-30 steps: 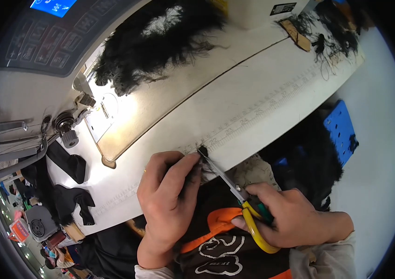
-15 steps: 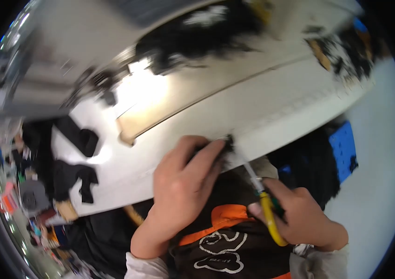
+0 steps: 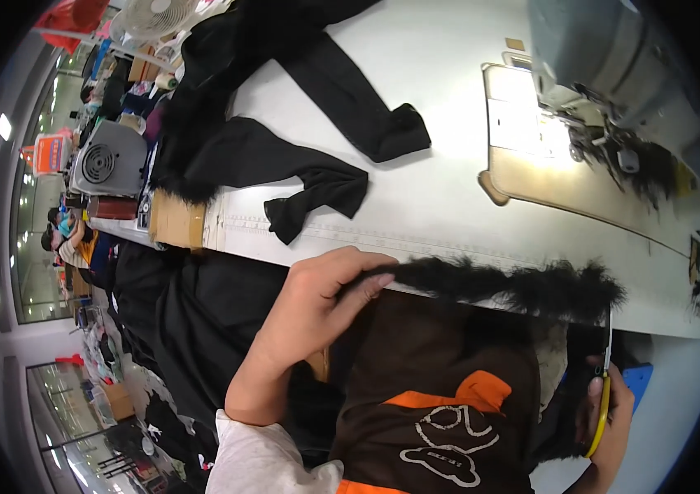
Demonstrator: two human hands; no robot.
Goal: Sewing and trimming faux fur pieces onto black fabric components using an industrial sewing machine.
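My left hand (image 3: 309, 305) is closed, with thumb and fingers pinching one end of a fluffy black fur strip (image 3: 523, 288). The strip runs rightward along the near edge of the white table (image 3: 441, 218). At the lower right my right hand (image 3: 618, 420) grips a pair of scissors (image 3: 603, 412) by the yellow handles. Their blades point up toward the strip's right end; whether they touch it I cannot tell. A brown apron (image 3: 449, 362) with orange trim lies below the strip.
A sewing machine (image 3: 613, 49) with a lit needle area stands at the far right, black fluff around it. Black garment pieces (image 3: 342, 99) lie at the table's upper left. Brown cardboard (image 3: 177, 222) covers the left corner; dark cloth (image 3: 185, 305) hangs below. Another person (image 3: 78, 239) sits far left.
The view has swung leftward, bringing the garment pieces and room into sight. My right hand and the scissors are farther from my left hand, and the fur strip now stretches out between them.
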